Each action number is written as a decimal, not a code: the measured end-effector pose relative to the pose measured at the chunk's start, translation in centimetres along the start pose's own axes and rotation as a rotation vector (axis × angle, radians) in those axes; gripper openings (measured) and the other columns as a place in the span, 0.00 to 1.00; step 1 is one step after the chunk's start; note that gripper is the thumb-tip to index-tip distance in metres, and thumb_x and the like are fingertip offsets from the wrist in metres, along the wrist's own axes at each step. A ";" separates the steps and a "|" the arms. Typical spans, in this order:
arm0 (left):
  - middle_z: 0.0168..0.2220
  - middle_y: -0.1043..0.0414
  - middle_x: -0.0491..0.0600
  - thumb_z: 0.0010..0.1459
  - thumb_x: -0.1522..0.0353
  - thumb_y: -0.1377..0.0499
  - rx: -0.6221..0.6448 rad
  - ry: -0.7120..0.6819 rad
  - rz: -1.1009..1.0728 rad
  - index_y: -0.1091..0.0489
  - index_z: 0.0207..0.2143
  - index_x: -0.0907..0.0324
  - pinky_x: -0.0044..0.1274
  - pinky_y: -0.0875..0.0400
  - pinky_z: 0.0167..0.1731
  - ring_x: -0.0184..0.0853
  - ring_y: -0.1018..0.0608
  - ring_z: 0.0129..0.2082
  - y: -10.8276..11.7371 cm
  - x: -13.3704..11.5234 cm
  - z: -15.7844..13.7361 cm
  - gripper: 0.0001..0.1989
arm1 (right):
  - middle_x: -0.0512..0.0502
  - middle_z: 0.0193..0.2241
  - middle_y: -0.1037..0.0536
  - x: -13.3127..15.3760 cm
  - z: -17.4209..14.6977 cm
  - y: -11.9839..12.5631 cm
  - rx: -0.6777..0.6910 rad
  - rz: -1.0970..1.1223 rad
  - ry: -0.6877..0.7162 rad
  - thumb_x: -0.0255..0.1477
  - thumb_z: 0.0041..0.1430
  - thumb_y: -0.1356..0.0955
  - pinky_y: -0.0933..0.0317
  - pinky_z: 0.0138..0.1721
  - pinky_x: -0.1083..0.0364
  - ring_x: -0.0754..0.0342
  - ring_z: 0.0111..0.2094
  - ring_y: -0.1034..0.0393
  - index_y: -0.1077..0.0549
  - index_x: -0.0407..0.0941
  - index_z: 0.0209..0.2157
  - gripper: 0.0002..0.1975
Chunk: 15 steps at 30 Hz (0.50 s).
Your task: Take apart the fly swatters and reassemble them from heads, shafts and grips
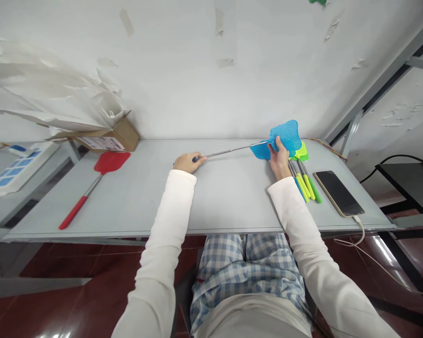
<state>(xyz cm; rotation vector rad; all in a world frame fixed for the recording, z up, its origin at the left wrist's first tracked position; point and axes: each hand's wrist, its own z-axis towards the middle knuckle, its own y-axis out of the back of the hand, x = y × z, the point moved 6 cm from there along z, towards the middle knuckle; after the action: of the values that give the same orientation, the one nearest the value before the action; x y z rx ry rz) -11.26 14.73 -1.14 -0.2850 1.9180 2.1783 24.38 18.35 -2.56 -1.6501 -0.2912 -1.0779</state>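
A blue fly swatter [229, 150] with a thin metal rod is stretched between my two hands above the table. My left hand [186, 163] is closed around its blue handle, most of which is hidden in the fist. At the other end, my right hand [279, 158] pinches the perforated blue paddle [288, 134] near where the rod joins it. More blue plastic shows to the left of those fingers; whether it belongs to a second swatter, I cannot tell. Just beside my right wrist lie several fly swatters [306, 187] with yellow, green and blue handles, their lime heads partly covered.
On the left of the grey table [225, 202] lies a red fly swatter [111, 162]. Behind it stands a cardboard box [121, 134] with white wrapping. A phone [339, 192] with a white cable [360, 230] rests at the right. A white wall [197, 94] rises behind.
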 end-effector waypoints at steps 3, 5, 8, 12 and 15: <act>0.35 0.22 0.49 0.63 0.51 0.52 0.010 -0.033 0.027 0.26 0.39 0.52 0.25 0.39 0.32 0.39 0.23 0.37 -0.2 0.0 0.0 0.20 | 0.48 0.45 0.22 -0.3 0.0 -0.1 -0.016 -0.024 0.002 0.33 0.46 0.24 0.26 0.45 0.54 0.55 0.46 0.27 0.27 0.45 0.38 0.17; 0.38 0.21 0.50 0.65 0.54 0.53 -0.022 -0.062 0.066 0.27 0.40 0.52 0.25 0.40 0.32 0.40 0.23 0.38 0.0 -0.2 -0.2 0.19 | 0.48 0.45 0.22 -0.3 -0.1 -0.1 -0.030 -0.034 0.012 0.34 0.46 0.24 0.27 0.46 0.54 0.56 0.46 0.27 0.27 0.45 0.38 0.17; 0.40 0.20 0.51 0.66 0.55 0.54 -0.091 -0.095 0.115 0.27 0.41 0.52 0.26 0.40 0.31 0.42 0.22 0.39 0.4 -1.4 -0.6 0.19 | 0.49 0.46 0.22 -0.3 -1.1 -0.3 -0.036 -0.025 0.023 0.35 0.46 0.25 0.28 0.47 0.54 0.56 0.47 0.27 0.27 0.46 0.37 0.16; 0.40 0.20 0.53 0.67 0.55 0.55 -0.086 -0.199 0.120 0.27 0.43 0.53 0.27 0.40 0.31 0.42 0.20 0.40 -0.6 -5.6 -1.3 0.20 | 0.51 0.42 0.20 -1.8 -5.3 -2.6 0.114 -0.090 -0.063 0.35 0.45 0.24 0.29 0.48 0.54 0.56 0.47 0.27 0.27 0.48 0.34 0.14; 0.39 0.20 0.56 0.69 0.57 0.57 -0.029 -0.259 0.110 0.29 0.46 0.56 0.26 0.39 0.30 0.41 0.20 0.39 -2.1 -8.6 -2.0 0.21 | 0.50 0.35 0.20 -3.3 -8.9 -4.7 0.293 -0.138 -0.160 0.38 0.45 0.25 0.30 0.47 0.54 0.55 0.42 0.27 0.27 0.48 0.29 0.13</act>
<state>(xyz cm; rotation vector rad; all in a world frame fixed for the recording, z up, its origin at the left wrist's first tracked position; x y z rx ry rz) -2.44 12.68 -0.94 0.0974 1.7980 2.1872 14.96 13.45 -2.06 -1.4692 -0.6458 -0.9545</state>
